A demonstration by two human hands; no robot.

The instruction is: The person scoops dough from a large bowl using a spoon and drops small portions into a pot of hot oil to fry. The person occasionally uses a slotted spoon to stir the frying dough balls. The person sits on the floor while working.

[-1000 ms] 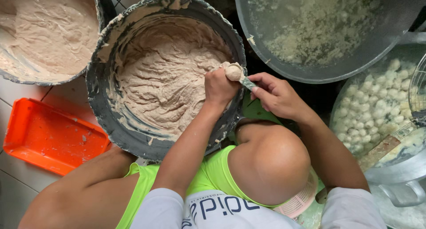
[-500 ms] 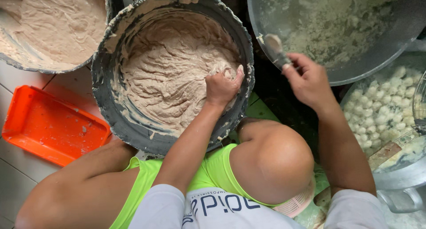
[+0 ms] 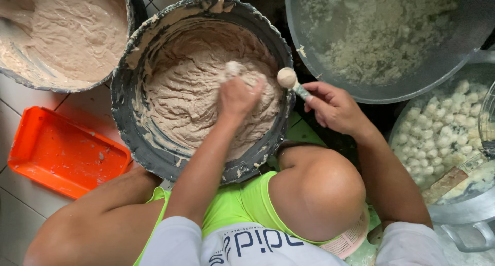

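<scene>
Sitting on tiled floor (image 3: pixel 20 121) w/ orange tray (image 3: pixel 62 152); left hand (image 3: pixel 238 95) fisted in paste, right hand (image 3: pixel 332 108) pinching spoon (image 3: pixel 291 83).

Tray (image 3: pixel 62 155) left of paste basin (image 3: pixel 135 121)

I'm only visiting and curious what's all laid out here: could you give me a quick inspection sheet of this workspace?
Surface: pale tiled floor, bare at lower left.
Job's things: grey bucket of beige paste; spoon carrying a paste ball.
Clutter: orange tray; second paste tub; large crumb-smeared grey basin; pot of small white balls.
Hands: left hand in the paste, closed around a lump; right hand gripping the spoon over the bucket rim.
Cables: nothing seen.
Surroundings: person's bare knees, green shorts.
</scene>
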